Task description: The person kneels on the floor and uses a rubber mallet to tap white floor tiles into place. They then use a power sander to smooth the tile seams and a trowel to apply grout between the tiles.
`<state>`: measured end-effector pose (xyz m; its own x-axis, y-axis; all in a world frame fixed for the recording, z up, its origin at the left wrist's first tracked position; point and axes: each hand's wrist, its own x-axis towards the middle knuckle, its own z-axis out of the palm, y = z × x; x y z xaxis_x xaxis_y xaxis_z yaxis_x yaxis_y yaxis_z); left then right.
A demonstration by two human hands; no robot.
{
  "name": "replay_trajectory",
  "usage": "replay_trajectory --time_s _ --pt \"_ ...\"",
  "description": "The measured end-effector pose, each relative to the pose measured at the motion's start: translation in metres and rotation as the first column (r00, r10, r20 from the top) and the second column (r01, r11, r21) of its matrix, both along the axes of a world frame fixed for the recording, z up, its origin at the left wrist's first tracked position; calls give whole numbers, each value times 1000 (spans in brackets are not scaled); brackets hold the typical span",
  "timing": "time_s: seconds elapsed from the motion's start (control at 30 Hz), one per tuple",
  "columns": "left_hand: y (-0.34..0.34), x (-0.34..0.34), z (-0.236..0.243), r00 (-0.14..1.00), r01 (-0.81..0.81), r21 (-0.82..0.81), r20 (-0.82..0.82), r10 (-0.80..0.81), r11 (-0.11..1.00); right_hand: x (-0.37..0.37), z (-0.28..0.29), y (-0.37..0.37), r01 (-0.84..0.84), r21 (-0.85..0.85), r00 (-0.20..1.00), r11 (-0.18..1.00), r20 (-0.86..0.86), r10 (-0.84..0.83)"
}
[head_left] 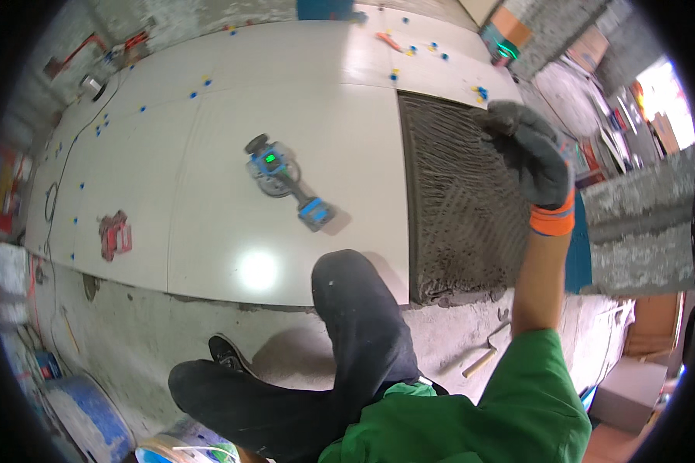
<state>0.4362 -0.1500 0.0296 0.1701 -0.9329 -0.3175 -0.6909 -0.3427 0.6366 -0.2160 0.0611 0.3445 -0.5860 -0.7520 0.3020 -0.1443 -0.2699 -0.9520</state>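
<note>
My right hand [531,150], in a grey work glove with an orange cuff, is raised above the right edge of a bed of combed grey mortar [463,201]. Its fingers are curled together; whatever they may hold cannot be made out. My left hand is out of view. Large pale tiles [224,170] border the mortar on its left and far sides. On one of them rests a grey and blue battery suction lifter [286,182] with a lit green display, just beyond my knee.
A red tool [114,235] lies on the left tiles, near a thin cable [68,166]. Blue and yellow tile clips [394,75] dot the joints. On the concrete floor is a trowel [486,353]. Buckets [89,417] stand lower left, a cardboard box [629,393] lower right.
</note>
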Motion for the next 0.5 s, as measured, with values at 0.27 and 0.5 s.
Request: replay_trajectory --time_s 0.27,0.5 --pt "-20 -41 14 991 126 35 41 -127 991 42 -383 210 476 873 772 -105 -472 -427" --pt "-31 -66 26 969 233 61 76 -237 971 106 -379 286 478 861 702 174 -256 -664"
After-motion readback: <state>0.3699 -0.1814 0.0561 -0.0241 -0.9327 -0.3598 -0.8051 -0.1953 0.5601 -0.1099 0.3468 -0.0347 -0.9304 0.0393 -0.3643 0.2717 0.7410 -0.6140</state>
